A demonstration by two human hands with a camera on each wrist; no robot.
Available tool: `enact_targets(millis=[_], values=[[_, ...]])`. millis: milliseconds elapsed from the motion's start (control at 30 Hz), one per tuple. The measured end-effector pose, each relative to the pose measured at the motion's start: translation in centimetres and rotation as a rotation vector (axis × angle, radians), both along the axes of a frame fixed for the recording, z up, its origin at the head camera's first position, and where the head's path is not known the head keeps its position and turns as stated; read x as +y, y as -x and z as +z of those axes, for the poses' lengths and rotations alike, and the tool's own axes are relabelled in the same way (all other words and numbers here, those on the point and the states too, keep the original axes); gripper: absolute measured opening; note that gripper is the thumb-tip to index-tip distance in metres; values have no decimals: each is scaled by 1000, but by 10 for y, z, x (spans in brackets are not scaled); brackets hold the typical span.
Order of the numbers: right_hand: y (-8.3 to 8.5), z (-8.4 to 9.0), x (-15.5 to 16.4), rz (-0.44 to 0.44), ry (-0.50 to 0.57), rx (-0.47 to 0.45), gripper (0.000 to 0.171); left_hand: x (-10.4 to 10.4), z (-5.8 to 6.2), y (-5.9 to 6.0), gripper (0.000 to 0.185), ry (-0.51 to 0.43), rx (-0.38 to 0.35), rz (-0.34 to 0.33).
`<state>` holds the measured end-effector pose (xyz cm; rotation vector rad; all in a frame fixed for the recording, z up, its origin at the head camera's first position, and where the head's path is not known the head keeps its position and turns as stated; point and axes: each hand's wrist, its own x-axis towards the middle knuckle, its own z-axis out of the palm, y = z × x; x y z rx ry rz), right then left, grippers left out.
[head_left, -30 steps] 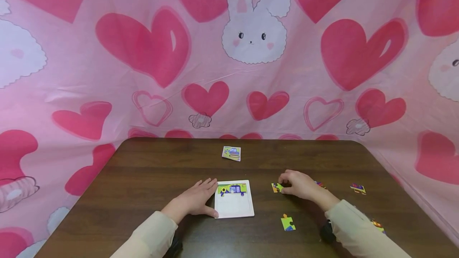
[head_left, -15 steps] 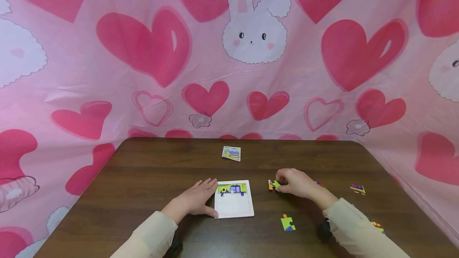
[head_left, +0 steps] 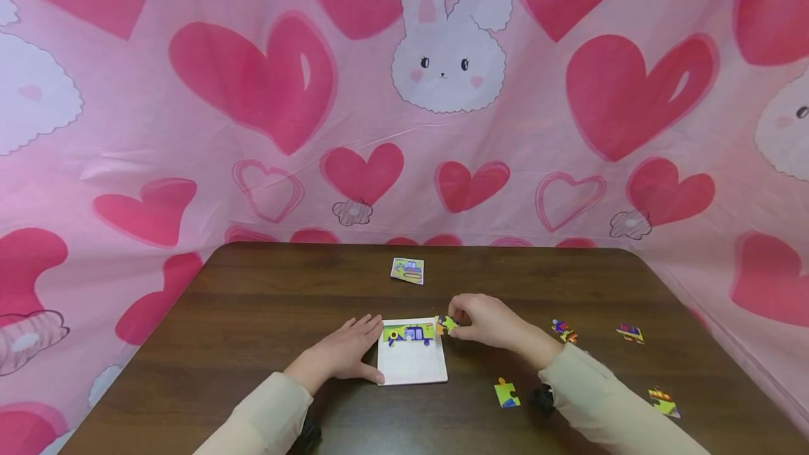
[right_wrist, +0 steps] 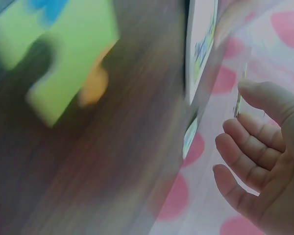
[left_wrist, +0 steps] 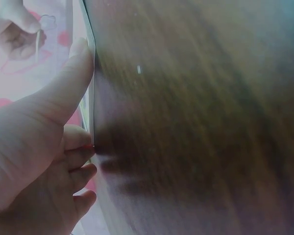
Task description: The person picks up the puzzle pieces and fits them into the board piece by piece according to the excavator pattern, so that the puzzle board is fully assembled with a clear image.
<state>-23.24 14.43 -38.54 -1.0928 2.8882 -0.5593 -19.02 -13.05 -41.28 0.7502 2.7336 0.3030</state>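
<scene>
meanwhile a puzzle piece (head_left: 445, 324) is pinched in the right hand (head_left: 483, 320) at the tray's (head_left: 412, 367) top right corner, while the tray's left edge is steadied by the flat, relaxed left hand (head_left: 344, 354) on the desk (head_left: 253, 314).

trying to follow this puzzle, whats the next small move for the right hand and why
Probably lower the small green and yellow puzzle piece, pinched by the right hand, into the white square puzzle tray: it sits at the tray's top right corner, and the left hand steadies the tray's left edge.

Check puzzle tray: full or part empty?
Part empty. The puzzle tray has pieces only along its top row; below is bare white.
</scene>
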Motion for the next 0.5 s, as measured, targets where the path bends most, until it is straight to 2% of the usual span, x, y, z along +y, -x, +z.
enact_targets(millis=[233,500], values=[[-7,0,-36,62,2,12,21,0,1,0,92,0,-1,-3],[-12,-12,-67,109,-50,58,24,-2,0,1,91,-7,19,-21]])
